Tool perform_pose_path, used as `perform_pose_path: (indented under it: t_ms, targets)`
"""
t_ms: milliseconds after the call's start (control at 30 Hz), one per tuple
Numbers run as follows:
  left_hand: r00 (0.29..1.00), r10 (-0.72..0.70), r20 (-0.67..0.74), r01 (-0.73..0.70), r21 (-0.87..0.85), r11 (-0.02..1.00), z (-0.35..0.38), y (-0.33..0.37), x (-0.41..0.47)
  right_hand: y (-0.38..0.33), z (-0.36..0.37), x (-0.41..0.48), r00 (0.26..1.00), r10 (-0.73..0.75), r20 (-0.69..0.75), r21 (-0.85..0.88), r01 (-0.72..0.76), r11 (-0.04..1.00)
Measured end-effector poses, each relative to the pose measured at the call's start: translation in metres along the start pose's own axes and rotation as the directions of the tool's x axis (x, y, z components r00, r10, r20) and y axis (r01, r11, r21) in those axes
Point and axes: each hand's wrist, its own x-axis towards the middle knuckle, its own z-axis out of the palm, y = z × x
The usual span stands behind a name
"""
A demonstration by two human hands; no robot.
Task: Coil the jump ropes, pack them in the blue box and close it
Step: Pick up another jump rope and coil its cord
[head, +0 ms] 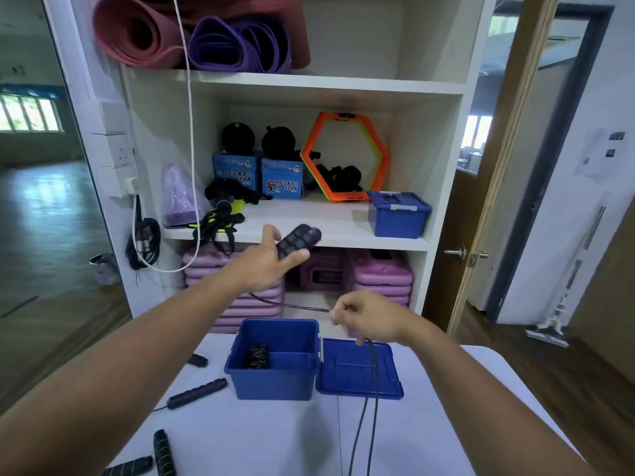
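Observation:
My left hand [264, 266] is raised above the table and grips the black handles [298, 240] of a jump rope. Its dark cord [292, 305] runs from that hand to my right hand [367, 319], which pinches it above the box. Two strands of the cord [372, 383] hang from the right hand down over the lid. The blue box [275, 379] stands open on the white table [275, 438], with a coiled black rope [258, 356] inside. Its blue lid [347, 372] lies flat, open to the right.
Several loose black rope handles lie on the table's left, such as one [197, 393] near the box and another [164, 451] at the front. A white shelf unit [330, 235] stands behind with a second blue box [398, 214], pink steppers and mats. An open door is at right.

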Motion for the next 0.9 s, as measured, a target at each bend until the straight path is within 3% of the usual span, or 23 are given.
perform_pose_path:
  t_ms: [100,167,267,367,567,733,900]
  targets:
    - [0.977,0.116,0.179,-0.145,0.163,0.976,0.0,-0.013,-0.011,-0.001,-0.02,-0.001,0.999,-0.009,-0.031,-0.122,0.006,0.992]
    - [0.941,0.158,0.299,-0.21,0.153,0.966,-0.001,-0.018,-0.023,-0.003,-0.032,-0.001,0.995,-0.053,-0.085,-0.193,0.036,0.981]
    - [0.908,0.207,0.365,-0.268,0.123,0.955,-0.001,-0.022,-0.035,-0.011,-0.045,-0.002,0.975,-0.14,-0.171,-0.193,0.106,0.975]
    - [0.886,0.259,0.384,-0.312,0.082,0.946,-0.002,-0.021,-0.043,-0.019,-0.051,-0.003,0.963,-0.179,-0.203,-0.135,0.153,0.979]
    - [0.865,0.277,0.419,-0.378,0.18,0.908,-0.011,-0.002,-0.056,-0.031,-0.056,-0.002,0.923,-0.278,-0.267,-0.092,0.263,0.961]
    - [0.814,0.4,0.421,-0.517,0.21,0.83,-0.013,0.023,-0.071,-0.033,-0.054,0.002,0.908,-0.303,-0.289,-0.068,0.296,0.953]
    - [0.826,0.405,0.391,-0.466,0.07,0.882,-0.021,0.029,-0.082,-0.016,-0.046,-0.003,0.928,-0.207,-0.31,0.202,0.277,0.94]
